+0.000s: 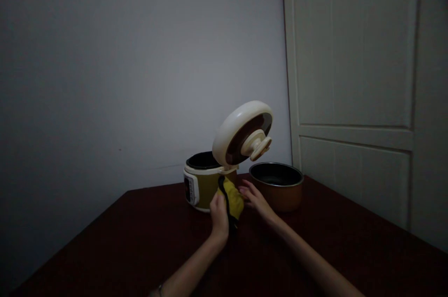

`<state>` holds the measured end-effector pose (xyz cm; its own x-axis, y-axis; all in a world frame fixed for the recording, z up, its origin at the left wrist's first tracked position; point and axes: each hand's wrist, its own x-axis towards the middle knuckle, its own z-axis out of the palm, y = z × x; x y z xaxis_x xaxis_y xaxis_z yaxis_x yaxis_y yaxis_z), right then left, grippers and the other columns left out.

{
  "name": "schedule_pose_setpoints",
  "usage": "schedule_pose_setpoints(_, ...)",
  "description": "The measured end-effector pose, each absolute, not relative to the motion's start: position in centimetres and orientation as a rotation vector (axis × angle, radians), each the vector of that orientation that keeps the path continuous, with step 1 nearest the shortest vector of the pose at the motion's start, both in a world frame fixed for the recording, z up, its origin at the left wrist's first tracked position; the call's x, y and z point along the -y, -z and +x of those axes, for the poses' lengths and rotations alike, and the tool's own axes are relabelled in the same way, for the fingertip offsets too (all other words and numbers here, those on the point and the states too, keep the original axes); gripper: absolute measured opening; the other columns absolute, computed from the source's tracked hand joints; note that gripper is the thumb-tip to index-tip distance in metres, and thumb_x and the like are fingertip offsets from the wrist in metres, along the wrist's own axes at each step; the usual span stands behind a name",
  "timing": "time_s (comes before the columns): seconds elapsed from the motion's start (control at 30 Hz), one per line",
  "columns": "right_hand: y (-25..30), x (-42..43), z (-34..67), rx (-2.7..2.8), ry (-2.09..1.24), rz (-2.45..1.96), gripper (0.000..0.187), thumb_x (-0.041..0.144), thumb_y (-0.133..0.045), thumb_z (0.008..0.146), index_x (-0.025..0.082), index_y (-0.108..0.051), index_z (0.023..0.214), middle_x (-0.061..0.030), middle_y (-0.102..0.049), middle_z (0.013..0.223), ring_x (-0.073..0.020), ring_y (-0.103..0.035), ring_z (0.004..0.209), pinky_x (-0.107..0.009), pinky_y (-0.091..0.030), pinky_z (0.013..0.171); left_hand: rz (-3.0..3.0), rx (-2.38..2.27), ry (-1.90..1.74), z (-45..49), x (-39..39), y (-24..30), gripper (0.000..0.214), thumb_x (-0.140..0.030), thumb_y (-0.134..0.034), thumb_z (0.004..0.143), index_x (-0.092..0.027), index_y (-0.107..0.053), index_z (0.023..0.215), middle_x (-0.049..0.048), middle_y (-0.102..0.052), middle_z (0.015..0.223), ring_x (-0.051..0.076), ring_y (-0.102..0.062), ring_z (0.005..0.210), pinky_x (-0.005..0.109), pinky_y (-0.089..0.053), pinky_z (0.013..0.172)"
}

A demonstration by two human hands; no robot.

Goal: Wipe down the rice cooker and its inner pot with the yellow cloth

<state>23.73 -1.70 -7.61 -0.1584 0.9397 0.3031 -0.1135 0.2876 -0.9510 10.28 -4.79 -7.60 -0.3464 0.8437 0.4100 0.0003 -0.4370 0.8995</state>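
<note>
A yellow-and-cream rice cooker [201,184] stands on a dark red table [140,245], its round lid [242,131] swung open and upright. My left hand [219,215] is closed around a yellow cloth with a black edge [231,199], held against the cooker's right side. My right hand [255,196] rests by the cloth with fingers stretched out, touching it. The cooker's brown inner pot [277,185] sits on the table just right of my right hand.
A pale wall stands behind the table. A cream panelled cabinet door [353,92] rises along the right side, close to the table's right edge. The room is dim.
</note>
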Motion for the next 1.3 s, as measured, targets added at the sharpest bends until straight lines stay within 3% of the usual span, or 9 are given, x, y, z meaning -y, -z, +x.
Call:
schedule_pose_setpoints(0.17,6.5,5.1,25.6,1.401,-1.329,-0.557,0.055,0.042,-0.072,0.065,0.020,-0.056,0.112,-0.0074,-0.066,0.104,-0.0234,-0.063,0.094,-0.036,-0.048,0.083,1.490,-0.878,-1.767,12.5,7.1,3.9,0.029,-0.042,-0.049,0.076,-0.016,-0.061,0.081,0.0057,-0.065,0.080,0.019,-0.058,0.075,0.027,-0.047,0.069)
schedule_pose_setpoints(0.3,5.3,6.7,26.5,1.398,-1.060,-0.575,0.043,0.046,-0.074,0.066,0.017,-0.062,0.096,-0.0063,-0.068,0.091,-0.0230,-0.063,0.085,-0.034,-0.050,0.078,1.727,-0.840,-1.748,13.4,7.0,2.2,0.022,-0.034,-0.047,0.080,-0.018,-0.061,0.086,0.0059,-0.065,0.084,0.020,-0.058,0.079,0.028,-0.046,0.073)
schedule_pose_setpoints(0.47,3.6,7.6,28.3,1.339,-0.787,-0.674,0.040,0.045,-0.075,0.063,0.018,-0.065,0.091,-0.0051,-0.070,0.087,-0.0229,-0.064,0.080,-0.032,-0.053,0.073,2.016,-0.826,-1.804,13.8,7.6,0.2,0.018,-0.027,-0.049,0.081,-0.020,-0.063,0.091,0.0077,-0.064,0.092,0.023,-0.058,0.090,0.031,-0.045,0.082)
schedule_pose_setpoints(0.73,-0.8,9.3,31.0,0.966,-0.907,-0.644,0.046,0.038,-0.083,0.051,0.015,-0.066,0.088,-0.0083,-0.072,0.087,-0.0250,-0.068,0.076,-0.033,-0.055,0.066,1.902,-0.770,-2.204,11.9,8.5,-4.1,0.018,-0.029,-0.055,0.082,-0.019,-0.060,0.097,0.0047,-0.059,0.085,0.016,-0.058,0.075,0.023,-0.047,0.060)
schedule_pose_setpoints(1.07,-5.1,10.7,32.5,0.725,-0.997,-0.567,0.038,0.028,-0.080,0.051,0.011,-0.067,0.082,-0.0066,-0.071,0.072,-0.0222,-0.067,0.061,-0.028,-0.054,0.053,1.641,-0.867,-2.554,7.7,8.0,-7.0,0.020,-0.036,-0.062,0.077,-0.016,-0.058,0.075,-0.0010,-0.057,0.063,0.011,-0.054,0.055,0.020,-0.044,0.049)
schedule_pose_setpoints(1.3,-2.7,10.1,32.5,0.740,-0.974,-0.638,0.039,0.031,-0.078,0.052,0.011,-0.066,0.083,-0.0079,-0.072,0.075,-0.0237,-0.068,0.064,-0.029,-0.053,0.054,2.326,-0.869,-2.522,8.8,8.7,-5.7,0.011,-0.024,-0.059,0.081,-0.017,-0.059,0.073,-0.0033,-0.058,0.058,0.008,-0.052,0.048,0.018,-0.043,0.050)
